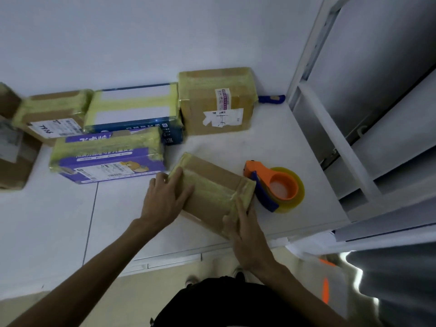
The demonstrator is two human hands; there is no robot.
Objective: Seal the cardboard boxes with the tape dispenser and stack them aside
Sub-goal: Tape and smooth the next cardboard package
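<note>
A small cardboard box (213,185), banded with yellowish tape across its top and over both ends, lies slantwise on the white surface (70,220) near the front edge. The left hand (165,197) rests flat on the box's left end, fingers straight and spread over the tape. The right hand (247,234) lies over the near right corner, fingers fairly straight along the taped end and thumb on the top. Just right of the box sits the orange and blue tape dispenser (280,182) with its yellow roll, untouched. Behind stand taped boxes: a purple box (106,159), a blue and white box (134,107), a tall brown box (214,102) with labels, and a brown labelled box (52,114) further left.
</note>
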